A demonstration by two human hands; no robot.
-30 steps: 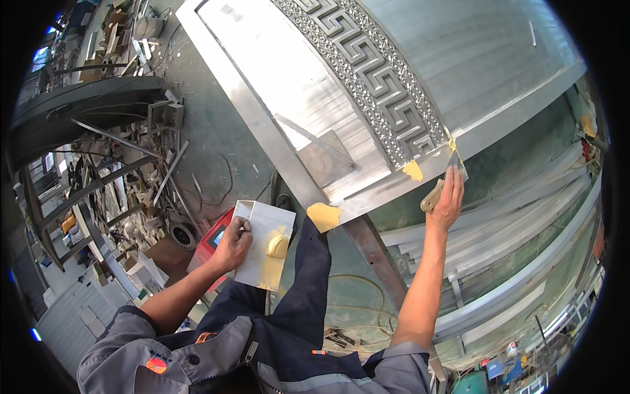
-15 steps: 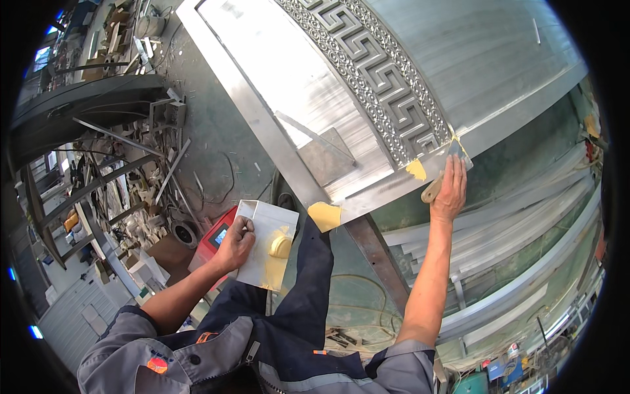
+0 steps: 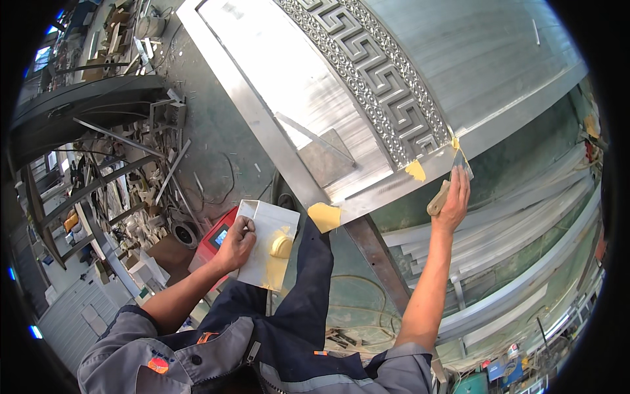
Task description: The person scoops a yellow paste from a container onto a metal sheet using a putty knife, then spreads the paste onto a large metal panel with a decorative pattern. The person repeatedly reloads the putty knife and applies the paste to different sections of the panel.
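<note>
**Putty knife at the panel's corner, mixing board in the other hand**

From my feed, the right hand [image 3: 453,200] is raised and closed around the wooden handle of a putty knife [image 3: 451,176], whose blade tip meets the lower edge of the big grey metal door panel [image 3: 459,59], just beside a small yellow filler patch [image 3: 415,170]. A larger yellow patch [image 3: 324,216] sits at the panel's lower corner, well apart from the blade. A raised band of key-pattern ornament [image 3: 374,85] runs across the panel and ends close above the knife.

The left hand [image 3: 235,244] is closed on the edge of a white square board [image 3: 266,243], thumb on top, holding it level near my knee. A lump of yellow filler [image 3: 281,246] lies on the board, with a smear spreading below it. Partly hidden behind the board is a red device with a small screen [image 3: 215,238], resting on the floor [image 3: 216,131]. Further left, scrap metal bars and offcuts [image 3: 131,164] are piled about. Dark blue work trousers [image 3: 308,295] fill the lower middle.
</note>
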